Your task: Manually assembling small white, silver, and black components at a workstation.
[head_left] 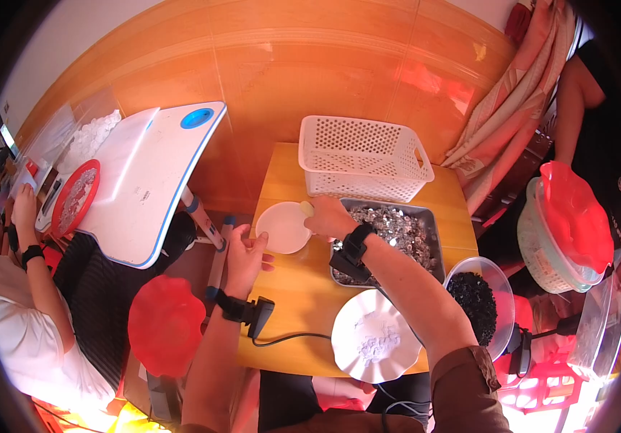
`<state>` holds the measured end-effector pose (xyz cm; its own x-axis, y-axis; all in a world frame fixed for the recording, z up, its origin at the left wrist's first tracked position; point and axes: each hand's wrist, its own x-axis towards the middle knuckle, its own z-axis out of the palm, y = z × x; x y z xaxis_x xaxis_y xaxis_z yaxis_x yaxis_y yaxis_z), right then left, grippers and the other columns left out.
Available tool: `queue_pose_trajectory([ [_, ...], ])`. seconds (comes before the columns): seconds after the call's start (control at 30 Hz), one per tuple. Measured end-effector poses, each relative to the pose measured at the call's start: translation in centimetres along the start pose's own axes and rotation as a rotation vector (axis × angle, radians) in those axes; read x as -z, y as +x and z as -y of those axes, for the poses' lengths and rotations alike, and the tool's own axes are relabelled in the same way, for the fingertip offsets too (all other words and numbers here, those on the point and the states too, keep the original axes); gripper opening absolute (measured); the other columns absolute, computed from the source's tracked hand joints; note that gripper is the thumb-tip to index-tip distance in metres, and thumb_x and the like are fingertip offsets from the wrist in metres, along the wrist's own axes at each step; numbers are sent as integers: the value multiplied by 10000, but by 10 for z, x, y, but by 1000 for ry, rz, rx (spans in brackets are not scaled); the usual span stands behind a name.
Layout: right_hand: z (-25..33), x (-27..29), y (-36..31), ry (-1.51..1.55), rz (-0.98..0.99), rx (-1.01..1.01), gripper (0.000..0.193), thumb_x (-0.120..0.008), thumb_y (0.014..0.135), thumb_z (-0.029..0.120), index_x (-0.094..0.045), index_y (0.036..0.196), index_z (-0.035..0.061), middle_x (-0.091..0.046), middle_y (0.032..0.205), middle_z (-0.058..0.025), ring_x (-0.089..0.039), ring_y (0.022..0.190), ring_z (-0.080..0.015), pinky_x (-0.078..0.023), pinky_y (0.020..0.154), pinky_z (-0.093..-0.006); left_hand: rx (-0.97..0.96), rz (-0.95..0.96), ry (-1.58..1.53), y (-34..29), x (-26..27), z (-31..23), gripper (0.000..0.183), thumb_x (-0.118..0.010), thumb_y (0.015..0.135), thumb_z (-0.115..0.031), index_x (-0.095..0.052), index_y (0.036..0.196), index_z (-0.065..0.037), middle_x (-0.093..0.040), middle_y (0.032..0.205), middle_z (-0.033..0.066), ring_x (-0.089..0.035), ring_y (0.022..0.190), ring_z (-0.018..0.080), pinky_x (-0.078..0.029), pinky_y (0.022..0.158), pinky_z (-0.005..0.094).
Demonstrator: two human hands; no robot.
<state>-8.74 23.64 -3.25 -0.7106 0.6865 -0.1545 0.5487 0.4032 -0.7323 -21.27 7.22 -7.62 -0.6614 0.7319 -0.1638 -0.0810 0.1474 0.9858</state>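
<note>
Now, left of the plate [283,229] on the counter [303,296], the left hand [246,258] has its grip apart. At the plate's right edge, the right hand [330,218] pinches a yellow bit [307,208]. Farther right, a tray [436,242] holds shiny bits [400,227].

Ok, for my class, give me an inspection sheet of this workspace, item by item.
Surface: yellow wooden table.
Job's things: pale round dish; metal tray of shiny pieces.
Clutter: white basket; scalloped plate; clear bowl of black bits.
Hands: left hand open beside the dish; right hand seems to pinch a yellowish piece.
Cables: black cable from the left wrist device, over the table.
Surroundings: white desk and co-worker, left; another person, right.
</note>
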Motion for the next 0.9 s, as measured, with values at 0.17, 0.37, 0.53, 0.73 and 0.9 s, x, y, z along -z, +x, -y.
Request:
queue_pose_trajectory([
  [0.17,-3,-12,-5,-396,-322,221,183,-585,746,86,-613,860,-54,-635,857,-243,-659,743,-320,-534,667,-435,-37,-8,-78,10,4,5,439,-542,865,-28,-369,1265,16,-551,893,125,-635,655,202,-569,536,322],
  [0.37,30,-20,-8,-803,-105,685,192,-591,785,169,-668,945,96,-624,978,-127,-602,980,-282,-460,841,-437,-38,52,-48,19,7,10,383,-516,847,27,-436,1221,34,-564,824,99,-639,654,193,-579,546,314],
  [0.53,10,-54,1,-955,-87,726,212,-571,788,193,-674,966,140,-626,997,-82,-559,1054,-274,-412,928,-448,-40,77,-66,24,2,15,352,-477,857,23,-454,1209,30,-602,919,132,-643,668,191,-567,543,294],
  [0.73,16,-34,-22,-679,-262,795,260,-559,779,140,-639,1023,101,-599,1017,-82,-543,1050,-258,-413,911,-441,-39,2,-146,30,14,24,358,-499,886,0,-389,1227,-11,-566,950,139,-641,692,211,-579,571,313],
  [0.9,30,18,-83,-697,-240,748,262,-564,763,109,-616,1017,73,-581,965,-98,-573,945,-274,-458,819,-405,3,-42,-79,19,13,18,505,-569,908,-181,-303,1325,-78,-516,1083,123,-612,760,191,-539,561,293],
])
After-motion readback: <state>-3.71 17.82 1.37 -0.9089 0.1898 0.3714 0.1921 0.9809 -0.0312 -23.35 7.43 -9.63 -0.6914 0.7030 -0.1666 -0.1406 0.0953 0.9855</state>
